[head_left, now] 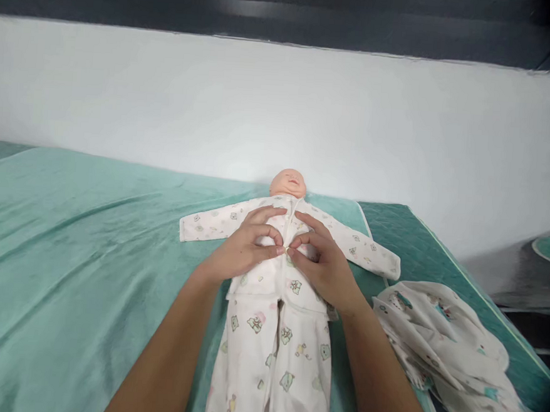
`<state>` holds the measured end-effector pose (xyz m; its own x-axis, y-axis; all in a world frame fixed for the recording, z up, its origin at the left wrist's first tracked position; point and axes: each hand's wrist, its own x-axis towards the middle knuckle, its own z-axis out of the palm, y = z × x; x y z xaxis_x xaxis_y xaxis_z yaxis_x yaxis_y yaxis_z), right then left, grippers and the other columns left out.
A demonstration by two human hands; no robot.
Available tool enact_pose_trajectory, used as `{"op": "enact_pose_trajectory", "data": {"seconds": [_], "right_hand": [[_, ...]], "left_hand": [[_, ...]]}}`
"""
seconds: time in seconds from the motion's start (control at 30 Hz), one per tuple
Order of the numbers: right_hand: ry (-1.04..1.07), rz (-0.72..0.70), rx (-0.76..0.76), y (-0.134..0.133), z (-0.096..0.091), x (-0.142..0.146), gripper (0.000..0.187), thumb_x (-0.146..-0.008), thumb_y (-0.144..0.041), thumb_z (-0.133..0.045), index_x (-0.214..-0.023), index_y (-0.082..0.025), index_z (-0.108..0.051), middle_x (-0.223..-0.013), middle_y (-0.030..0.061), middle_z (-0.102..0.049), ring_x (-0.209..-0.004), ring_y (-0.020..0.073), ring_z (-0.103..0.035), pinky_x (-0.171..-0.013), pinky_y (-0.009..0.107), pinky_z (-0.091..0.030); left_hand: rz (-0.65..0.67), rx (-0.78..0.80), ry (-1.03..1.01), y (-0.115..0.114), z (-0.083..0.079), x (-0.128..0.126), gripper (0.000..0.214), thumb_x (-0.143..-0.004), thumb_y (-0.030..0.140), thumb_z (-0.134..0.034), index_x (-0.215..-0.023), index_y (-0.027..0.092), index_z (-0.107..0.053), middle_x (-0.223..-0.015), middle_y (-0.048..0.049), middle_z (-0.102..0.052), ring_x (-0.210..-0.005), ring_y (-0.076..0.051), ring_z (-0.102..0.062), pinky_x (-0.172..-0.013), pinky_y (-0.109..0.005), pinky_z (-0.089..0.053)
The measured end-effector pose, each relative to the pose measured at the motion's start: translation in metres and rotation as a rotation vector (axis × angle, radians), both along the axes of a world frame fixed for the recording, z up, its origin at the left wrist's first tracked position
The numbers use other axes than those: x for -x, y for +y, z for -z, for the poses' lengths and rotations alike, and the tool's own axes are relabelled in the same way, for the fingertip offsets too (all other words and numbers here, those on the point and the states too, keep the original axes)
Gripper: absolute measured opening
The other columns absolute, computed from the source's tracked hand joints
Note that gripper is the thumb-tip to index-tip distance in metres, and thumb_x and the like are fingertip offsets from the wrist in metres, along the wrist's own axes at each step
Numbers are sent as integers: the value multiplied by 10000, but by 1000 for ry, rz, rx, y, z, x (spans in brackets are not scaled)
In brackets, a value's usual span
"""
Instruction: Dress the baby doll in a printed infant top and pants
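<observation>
A baby doll (289, 183) lies on its back on a green towel (78, 249), its head toward the wall. It wears a white printed top (352, 241) and matching trousers (268, 362). My left hand (246, 248) and my right hand (321, 259) rest on the doll's chest. Both pinch the front edges of the top where they meet at the middle. The sleeves lie spread out to either side.
A crumpled white printed cloth (448, 350) lies at the right on the darker green mat (414, 241). A white wall (282, 106) runs close behind the doll's head. The mat's right edge drops off toward a dark floor.
</observation>
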<state>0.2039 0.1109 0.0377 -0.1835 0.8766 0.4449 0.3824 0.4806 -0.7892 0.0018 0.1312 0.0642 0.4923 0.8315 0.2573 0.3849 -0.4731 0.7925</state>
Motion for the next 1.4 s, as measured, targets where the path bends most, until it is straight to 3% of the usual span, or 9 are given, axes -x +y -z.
{"op": "enact_pose_trajectory", "data": {"seconds": [0.23, 0.43, 0.6, 0.7, 0.8, 0.9, 1.0, 1.2, 1.4], "right_hand": [[6, 46, -51, -3, 1, 6, 25, -826, -247, -649, -838, -246, -627, -1464, 8, -490, -1421, 242, -369, -1169, 458, -296], [49, 17, 42, -2, -2, 2, 150, -892, -320, -586, -794, -248, -673, -1464, -3, -497, -1432, 241, -352, -1175, 460, -282], [31, 9, 63, -7, -6, 9, 147, -818, -394, -693, -805, -251, -659, -1495, -7, -464, -1467, 255, -274, -1201, 482, -219], [105, 25, 114, -4, -3, 6, 133, -824, -370, -670, -799, -240, -657, -1465, 12, -500, -1417, 266, -365, -1175, 486, -269], [385, 281, 136, 10, 9, -18, 171, -826, -377, -630, -830, -207, -649, -1350, 70, -599, -1242, 269, -553, -1073, 464, -406], [603, 774, 35, 28, 23, -51, 266, -789, -377, -639, -970, -181, -633, -1192, 83, -664, -1094, 241, -627, -987, 424, -468], [431, 884, 40, 34, 31, -61, 391, -793, -407, -618, -1120, -193, -616, -1147, 72, -658, -1086, 240, -615, -977, 426, -467], [-56, 493, -14, 29, 39, -26, 367, -879, -361, -513, -1209, -233, -611, -1329, 89, -590, -1260, 250, -503, -1095, 468, -375], [-288, 438, -59, 37, 49, -28, 438, -941, -302, -378, -1305, -199, -599, -1439, 116, -520, -1377, 261, -399, -1145, 502, -327]], "left_hand": [[36, 37, -25, 1, -3, 1, 174, -885, 384, -607, -834, 232, -674, -1555, 11, -358, -1487, -252, -206, -1194, -448, -272], [24, 38, -9, 0, -1, 0, 127, -862, 358, -635, -956, 282, -675, -1559, 27, -343, -1504, -252, -157, -1178, -461, -301], [-29, -13, -35, -5, -1, -9, 90, -833, 327, -668, -894, 263, -651, -1516, -2, -399, -1474, -244, -241, -1158, -448, -332], [-21, 35, -150, -3, 2, -9, 99, -808, 313, -693, -838, 236, -637, -1481, -27, -453, -1450, -257, -298, -1096, -419, -404], [-216, 62, -459, 9, 11, 4, 118, -824, 303, -658, -836, 212, -583, -1362, -69, -567, -1287, -249, -516, -1024, -414, -458], [-716, -70, -715, 24, 24, 26, 153, -837, 300, -609, -957, 222, -556, -1244, -71, -622, -1118, -210, -611, -932, -382, -498], [-995, -197, -514, 34, 36, 38, 201, -834, 273, -603, -1031, 242, -580, -1184, -41, -630, -1122, -195, -585, -955, -360, -472], [-636, -413, 175, 44, 48, 23, 164, -918, 302, -533, -1028, 239, -638, -1129, -44, -660, -1162, -239, -525, -1024, -389, -404], [-789, -405, 461, 52, 50, 15, 128, -941, 289, -494, -980, 230, -601, -1110, -67, -657, -1088, -258, -555, -916, -401, -411]]}}
